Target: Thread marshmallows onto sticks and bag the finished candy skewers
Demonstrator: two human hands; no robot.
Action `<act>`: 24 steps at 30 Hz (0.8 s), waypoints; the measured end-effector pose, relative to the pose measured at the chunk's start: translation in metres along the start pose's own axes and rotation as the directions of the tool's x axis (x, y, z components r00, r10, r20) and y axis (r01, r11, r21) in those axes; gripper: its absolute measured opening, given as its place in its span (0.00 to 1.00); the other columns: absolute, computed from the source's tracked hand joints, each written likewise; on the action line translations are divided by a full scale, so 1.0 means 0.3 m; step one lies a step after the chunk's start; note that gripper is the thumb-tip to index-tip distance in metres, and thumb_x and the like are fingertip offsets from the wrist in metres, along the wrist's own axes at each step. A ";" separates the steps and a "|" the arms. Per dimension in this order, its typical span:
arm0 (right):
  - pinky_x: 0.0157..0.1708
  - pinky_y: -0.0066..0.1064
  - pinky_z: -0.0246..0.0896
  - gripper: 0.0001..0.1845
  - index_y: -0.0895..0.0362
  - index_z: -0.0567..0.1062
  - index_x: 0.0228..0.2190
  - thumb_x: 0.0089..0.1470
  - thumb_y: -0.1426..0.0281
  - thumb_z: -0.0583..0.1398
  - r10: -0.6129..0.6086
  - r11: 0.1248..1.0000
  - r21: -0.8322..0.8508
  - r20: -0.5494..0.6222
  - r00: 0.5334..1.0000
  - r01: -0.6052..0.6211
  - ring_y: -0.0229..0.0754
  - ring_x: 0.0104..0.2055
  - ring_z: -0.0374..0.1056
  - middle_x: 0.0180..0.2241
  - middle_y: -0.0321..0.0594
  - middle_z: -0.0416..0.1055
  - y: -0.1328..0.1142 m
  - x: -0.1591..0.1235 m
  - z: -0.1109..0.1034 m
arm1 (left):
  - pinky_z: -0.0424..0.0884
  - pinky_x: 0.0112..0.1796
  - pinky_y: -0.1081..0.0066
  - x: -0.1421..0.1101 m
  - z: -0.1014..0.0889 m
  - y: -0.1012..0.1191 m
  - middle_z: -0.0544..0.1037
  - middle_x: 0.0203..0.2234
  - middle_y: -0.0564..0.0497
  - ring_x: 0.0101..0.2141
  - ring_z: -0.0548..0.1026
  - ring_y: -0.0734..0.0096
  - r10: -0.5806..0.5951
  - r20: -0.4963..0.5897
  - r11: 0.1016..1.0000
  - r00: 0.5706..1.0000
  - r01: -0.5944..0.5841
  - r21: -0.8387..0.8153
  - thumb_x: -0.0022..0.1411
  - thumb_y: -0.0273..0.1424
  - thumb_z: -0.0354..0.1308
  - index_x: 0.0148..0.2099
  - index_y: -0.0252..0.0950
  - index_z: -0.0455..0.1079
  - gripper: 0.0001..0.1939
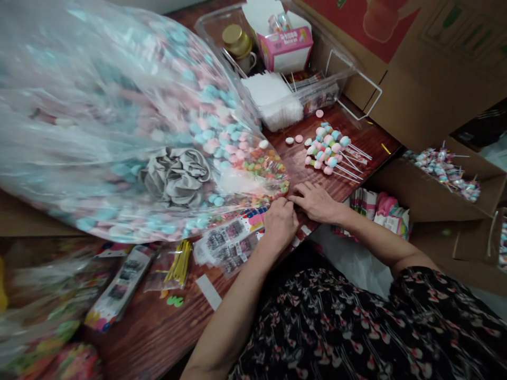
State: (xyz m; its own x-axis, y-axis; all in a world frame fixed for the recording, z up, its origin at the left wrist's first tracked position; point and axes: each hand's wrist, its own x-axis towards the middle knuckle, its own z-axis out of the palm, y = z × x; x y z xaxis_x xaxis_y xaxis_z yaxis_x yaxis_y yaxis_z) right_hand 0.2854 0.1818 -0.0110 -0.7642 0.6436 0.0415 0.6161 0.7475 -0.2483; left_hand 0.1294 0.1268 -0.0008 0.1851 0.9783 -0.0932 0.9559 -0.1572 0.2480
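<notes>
My left hand is at the table's near edge with its fingers bent in a pinch. My right hand meets it, thumb and fingertips curled close to the left fingers. Whatever lies between the fingertips is hidden. Under and beside my left wrist are printed clear wrappers. Just beyond the hands, ring-shaped gummy candies spill at the mouth of a big clear bag full of pink, blue and white marshmallows. To the right lies a pile of marshmallow skewers on white sticks.
A clear plastic bin at the back holds a pink box and a gold-lidded jar. White sheets are stacked before it. Yellow twist ties lie left. Cardboard boxes stand right, one with wrapped skewers.
</notes>
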 end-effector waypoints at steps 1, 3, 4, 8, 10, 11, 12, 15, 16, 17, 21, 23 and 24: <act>0.41 0.40 0.55 0.16 0.58 0.73 0.48 0.61 0.75 0.53 0.000 1.000 -0.024 0.009 1.000 0.001 0.51 0.48 0.58 0.48 0.50 0.66 -0.007 -0.002 -0.002 | 0.68 0.46 0.63 -0.005 0.011 -0.002 0.75 0.39 0.41 0.44 0.72 0.58 0.006 -0.015 1.000 1.000 -0.006 -0.003 0.63 0.25 0.47 0.43 0.32 0.73 0.13; 0.40 0.40 0.54 0.13 0.60 0.73 0.43 0.59 0.76 0.53 0.000 0.998 -0.061 0.031 1.000 0.001 0.52 0.47 0.59 0.46 0.51 0.67 -0.022 -0.003 -0.004 | 0.68 0.46 0.62 -0.017 0.030 -0.006 0.75 0.38 0.41 0.43 0.72 0.58 0.016 -0.043 1.000 0.999 -0.017 -0.021 0.63 0.25 0.47 0.41 0.34 0.72 0.12; 0.40 0.40 0.54 0.12 0.60 0.73 0.42 0.59 0.76 0.53 0.007 0.997 -0.077 0.039 0.999 -0.004 0.52 0.46 0.59 0.45 0.51 0.68 -0.030 -0.002 -0.003 | 0.68 0.46 0.62 -0.022 0.037 -0.009 0.75 0.38 0.41 0.43 0.72 0.58 0.021 -0.057 0.999 0.998 -0.024 -0.043 0.63 0.25 0.48 0.41 0.34 0.72 0.12; 0.38 0.40 0.54 0.11 0.60 0.72 0.41 0.62 0.73 0.50 0.069 0.991 -0.117 0.048 0.996 -0.063 0.53 0.44 0.61 0.43 0.52 0.69 -0.055 0.006 0.013 | 0.68 0.47 0.62 -0.039 0.051 -0.023 0.75 0.39 0.43 0.43 0.71 0.60 -0.002 -0.123 0.975 0.992 -0.025 -0.219 0.60 0.27 0.51 0.44 0.34 0.71 0.11; 0.37 0.39 0.55 0.12 0.61 0.72 0.41 0.63 0.72 0.50 0.096 0.990 -0.112 0.042 0.995 -0.090 0.53 0.43 0.61 0.42 0.52 0.69 -0.058 0.007 0.025 | 0.69 0.48 0.62 -0.041 0.050 -0.030 0.74 0.41 0.43 0.44 0.72 0.61 -0.045 -0.149 0.947 0.988 -0.005 -0.322 0.58 0.28 0.53 0.49 0.33 0.69 0.16; 0.37 0.39 0.55 0.12 0.61 0.72 0.41 0.63 0.72 0.50 0.107 0.989 -0.103 0.033 0.994 -0.103 0.53 0.43 0.60 0.42 0.53 0.69 -0.057 0.006 0.031 | 0.69 0.49 0.62 -0.040 0.049 -0.034 0.74 0.43 0.42 0.45 0.71 0.60 -0.066 -0.157 0.933 0.985 0.005 -0.361 0.58 0.29 0.55 0.52 0.32 0.68 0.19; 0.37 0.39 0.55 0.12 0.61 0.72 0.41 0.62 0.72 0.50 0.116 0.989 -0.091 0.019 0.993 -0.114 0.53 0.43 0.60 0.41 0.53 0.68 -0.054 0.004 0.037 | 0.68 0.51 0.61 -0.039 0.047 -0.036 0.73 0.45 0.41 0.47 0.71 0.60 -0.081 -0.159 0.923 0.984 0.014 -0.386 0.58 0.30 0.55 0.55 0.31 0.66 0.22; 0.39 0.40 0.56 0.13 0.63 0.72 0.39 0.61 0.74 0.49 0.103 0.994 -0.028 -0.040 0.994 -0.104 0.52 0.42 0.58 0.40 0.53 0.68 -0.041 -0.001 0.056 | 0.66 0.54 0.59 -0.032 0.037 -0.040 0.70 0.50 0.38 0.52 0.69 0.57 -0.080 -0.137 0.927 0.987 0.023 -0.374 0.58 0.30 0.55 0.59 0.29 0.61 0.27; 0.40 0.40 0.56 0.13 0.63 0.72 0.39 0.61 0.75 0.48 0.084 0.996 -0.002 -0.064 0.994 -0.084 0.52 0.41 0.58 0.39 0.53 0.67 -0.036 -0.001 0.063 | 0.66 0.54 0.59 -0.030 0.033 -0.040 0.70 0.50 0.38 0.52 0.69 0.57 -0.061 -0.120 0.937 0.991 0.015 -0.350 0.59 0.29 0.53 0.59 0.29 0.62 0.25; 0.40 0.40 0.57 0.13 0.63 0.72 0.38 0.61 0.76 0.48 0.062 0.998 0.020 -0.090 0.994 -0.060 0.52 0.41 0.57 0.38 0.53 0.67 -0.033 0.000 0.070 | 0.66 0.54 0.59 -0.027 0.029 -0.039 0.71 0.48 0.39 0.51 0.69 0.58 -0.038 -0.100 0.947 0.994 0.003 -0.322 0.60 0.28 0.51 0.57 0.30 0.63 0.22; 0.41 0.43 0.58 0.17 0.61 0.73 0.36 0.62 0.76 0.45 0.006 0.997 0.074 -0.197 0.980 0.009 0.51 0.40 0.56 0.37 0.52 0.66 -0.032 0.022 0.093 | 0.68 0.47 0.60 -0.019 0.011 -0.031 0.74 0.39 0.41 0.43 0.72 0.59 -0.038 -0.009 0.969 0.999 0.035 -0.246 0.65 0.26 0.44 0.46 0.33 0.67 0.12; 0.43 0.44 0.59 0.19 0.61 0.73 0.37 0.63 0.75 0.43 0.005 0.996 0.093 -0.239 0.971 0.017 0.52 0.41 0.57 0.37 0.52 0.66 -0.039 0.037 0.091 | 0.69 0.43 0.61 -0.014 0.002 -0.031 0.76 0.35 0.42 0.38 0.74 0.60 -0.097 0.023 0.956 0.995 0.099 -0.275 0.66 0.26 0.42 0.43 0.35 0.67 0.12; 0.44 0.45 0.60 0.20 0.61 0.74 0.38 0.63 0.75 0.43 0.010 0.994 0.108 -0.253 0.967 0.018 0.52 0.41 0.58 0.37 0.52 0.67 -0.044 0.043 0.084 | 0.69 0.41 0.63 -0.011 -0.003 -0.034 0.76 0.34 0.43 0.37 0.74 0.61 -0.121 0.034 0.944 0.992 0.125 -0.304 0.67 0.26 0.42 0.43 0.36 0.66 0.12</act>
State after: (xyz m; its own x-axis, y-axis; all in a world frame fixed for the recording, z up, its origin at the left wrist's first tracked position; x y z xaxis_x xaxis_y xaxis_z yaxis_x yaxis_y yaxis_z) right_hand 0.2627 0.1761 -0.0315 -0.6851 0.6713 0.2828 0.5778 0.7373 -0.3502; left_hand 0.1189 0.1253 -0.0020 0.0761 0.9849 -0.1553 0.8567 0.0151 0.5156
